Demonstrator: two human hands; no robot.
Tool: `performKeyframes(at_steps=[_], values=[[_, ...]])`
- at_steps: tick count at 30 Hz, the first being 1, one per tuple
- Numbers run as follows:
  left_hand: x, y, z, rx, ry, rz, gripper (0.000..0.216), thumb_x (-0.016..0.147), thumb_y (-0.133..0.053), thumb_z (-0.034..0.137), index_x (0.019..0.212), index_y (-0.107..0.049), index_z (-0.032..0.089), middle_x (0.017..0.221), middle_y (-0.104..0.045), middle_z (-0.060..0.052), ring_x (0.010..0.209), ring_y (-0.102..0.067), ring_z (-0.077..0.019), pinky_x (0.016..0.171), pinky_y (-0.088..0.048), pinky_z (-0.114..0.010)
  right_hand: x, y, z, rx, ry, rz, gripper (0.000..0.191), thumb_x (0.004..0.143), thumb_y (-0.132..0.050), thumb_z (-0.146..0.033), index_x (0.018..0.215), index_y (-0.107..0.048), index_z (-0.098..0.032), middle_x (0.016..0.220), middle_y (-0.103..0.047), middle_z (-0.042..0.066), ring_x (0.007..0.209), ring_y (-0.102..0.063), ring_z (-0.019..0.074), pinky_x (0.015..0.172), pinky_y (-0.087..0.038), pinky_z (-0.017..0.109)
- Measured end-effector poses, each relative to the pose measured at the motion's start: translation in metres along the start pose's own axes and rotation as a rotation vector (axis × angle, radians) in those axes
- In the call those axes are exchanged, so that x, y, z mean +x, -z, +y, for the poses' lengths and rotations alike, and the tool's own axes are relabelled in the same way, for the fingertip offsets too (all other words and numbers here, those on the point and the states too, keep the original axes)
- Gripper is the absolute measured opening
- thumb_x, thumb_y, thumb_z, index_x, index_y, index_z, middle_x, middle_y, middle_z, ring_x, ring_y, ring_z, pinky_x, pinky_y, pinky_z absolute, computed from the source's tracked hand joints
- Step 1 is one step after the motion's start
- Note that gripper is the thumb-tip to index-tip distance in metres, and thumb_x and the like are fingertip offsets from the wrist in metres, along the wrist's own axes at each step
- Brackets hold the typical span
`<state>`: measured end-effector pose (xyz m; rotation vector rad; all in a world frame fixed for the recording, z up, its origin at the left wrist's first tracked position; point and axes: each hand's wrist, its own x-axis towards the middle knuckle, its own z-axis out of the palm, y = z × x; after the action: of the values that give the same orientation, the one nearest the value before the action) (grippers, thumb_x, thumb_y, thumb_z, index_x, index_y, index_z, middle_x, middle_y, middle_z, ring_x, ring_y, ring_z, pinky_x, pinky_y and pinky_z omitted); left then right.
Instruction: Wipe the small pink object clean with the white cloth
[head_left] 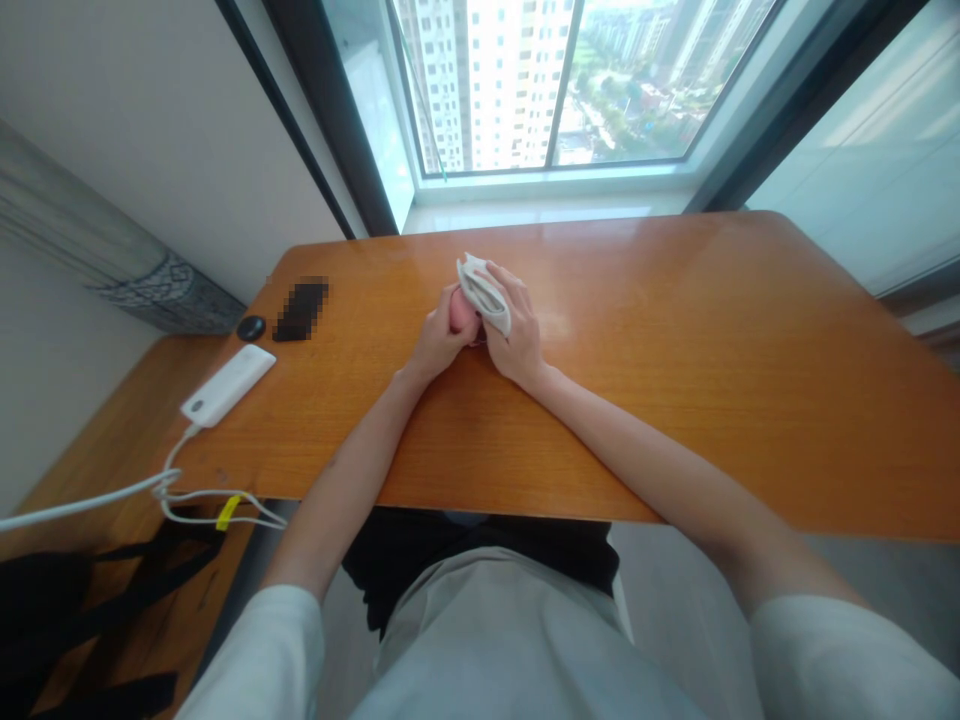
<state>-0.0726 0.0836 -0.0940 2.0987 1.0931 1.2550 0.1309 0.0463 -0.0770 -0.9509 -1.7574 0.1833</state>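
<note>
Above the middle of the wooden table (675,400), my two hands are close together. My left hand (436,338) is closed around a small rounded pink object (462,311), whose exact kind I cannot make out. In my right hand (519,335) is a folded white cloth (486,292), gripped between thumb and fingers and pressed against the pink object's right side. Part of the pink object is hidden behind the cloth and my left fingers.
At the table's left lie a white power bank (229,386) with a white cable (90,508), a round black object (250,328) and a dark blurred-out rectangle (301,308). A window (555,90) stands beyond the far edge. Black straps (112,640) lie at lower left.
</note>
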Motion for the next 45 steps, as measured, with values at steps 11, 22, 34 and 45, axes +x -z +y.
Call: performKeyframes(at_steps=[11, 22, 34, 45], values=[[0.0, 0.0, -0.001, -0.028, 0.034, -0.008, 0.059, 0.102, -0.082, 0.053, 0.151, -0.066, 0.025, 0.111, -0.088, -0.007, 0.089, -0.084, -0.0288, 0.086, -0.072, -0.045, -0.001, 0.003, -0.005, -0.036, 0.113, -0.051, 0.06, 0.123, -0.051, -0.051, 0.181, -0.062, -0.038, 0.188, -0.062, 0.007, 0.182, -0.049, 0.0394, 0.153, -0.036, 0.071], [0.0, 0.002, 0.001, -0.021, 0.037, -0.022, 0.056, 0.103, -0.084, 0.056, 0.145, -0.065, 0.024, 0.111, -0.085, -0.007, 0.095, -0.082, -0.0294, 0.089, -0.069, -0.045, -0.002, 0.007, -0.008, -0.065, 0.174, -0.073, 0.062, 0.122, -0.055, -0.052, 0.181, -0.061, -0.035, 0.189, -0.061, 0.008, 0.183, -0.046, 0.0394, 0.154, -0.034, 0.07], [0.0, 0.001, 0.003, -0.017, 0.015, -0.041, 0.06, 0.108, -0.081, 0.061, 0.148, -0.06, 0.021, 0.111, -0.085, -0.005, 0.093, -0.079, -0.0235, 0.088, -0.067, -0.039, -0.001, 0.009, -0.007, -0.057, 0.128, -0.098, 0.063, 0.12, -0.056, -0.056, 0.18, -0.063, -0.038, 0.188, -0.063, 0.005, 0.183, -0.047, 0.0396, 0.154, -0.034, 0.071], [0.0, 0.001, 0.002, -0.021, 0.006, -0.03, 0.059, 0.106, -0.082, 0.064, 0.144, -0.063, 0.023, 0.106, -0.083, -0.005, 0.089, -0.078, -0.0258, 0.087, -0.068, -0.043, 0.0, 0.012, -0.006, -0.029, 0.155, -0.111, 0.063, 0.119, -0.059, -0.057, 0.179, -0.064, -0.038, 0.187, -0.064, 0.005, 0.182, -0.049, 0.0413, 0.153, -0.036, 0.071]])
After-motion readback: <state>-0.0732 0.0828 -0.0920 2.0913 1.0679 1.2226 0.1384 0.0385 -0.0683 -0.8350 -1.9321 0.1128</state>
